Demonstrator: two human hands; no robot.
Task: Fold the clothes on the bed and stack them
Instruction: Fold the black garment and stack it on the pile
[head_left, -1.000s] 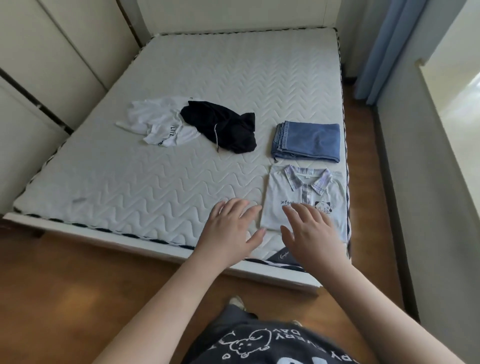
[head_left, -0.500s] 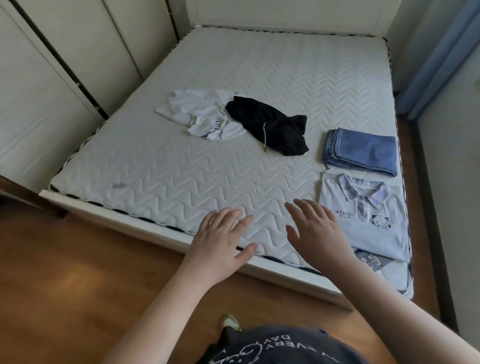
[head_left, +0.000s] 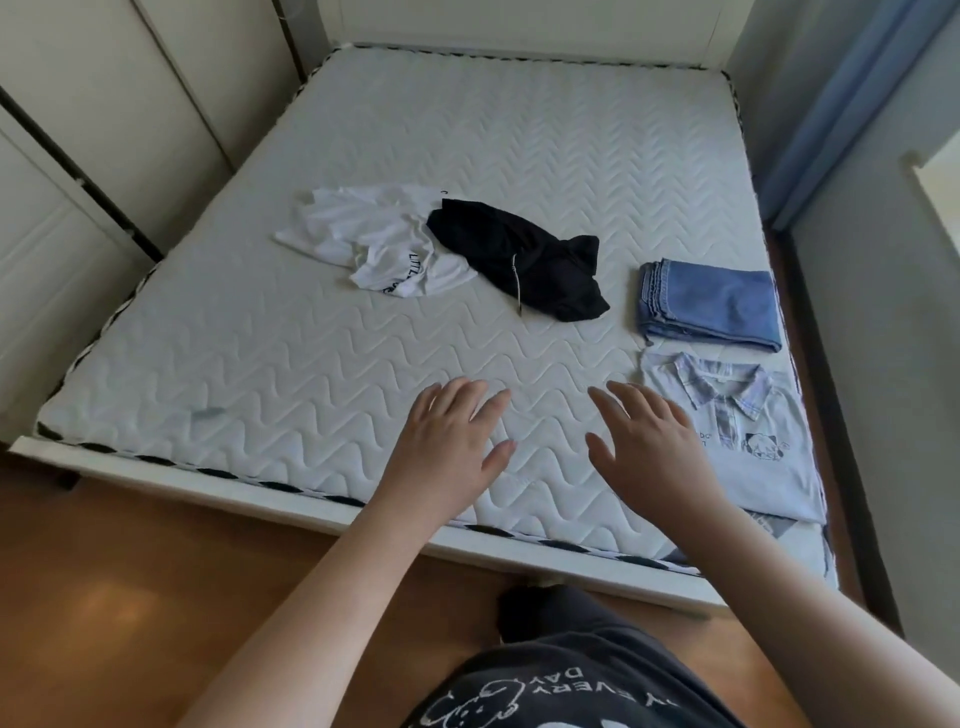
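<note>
Left hand (head_left: 448, 447) and right hand (head_left: 652, 452) over the mattress (head_left: 311, 353), fingers spread, holding nothing.

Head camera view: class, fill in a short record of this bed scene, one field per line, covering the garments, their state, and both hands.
surface: quilted mattress
folded: blue jeans; light collared polo shirt, nearer the bed's foot than the jeans
unfolded: white T-shirt; black garment overlapping its edge
stacked: nothing yet
left hand: open, fingers spread, no grip on anything
right hand: open, fingers spread, beside the polo shirt
</note>
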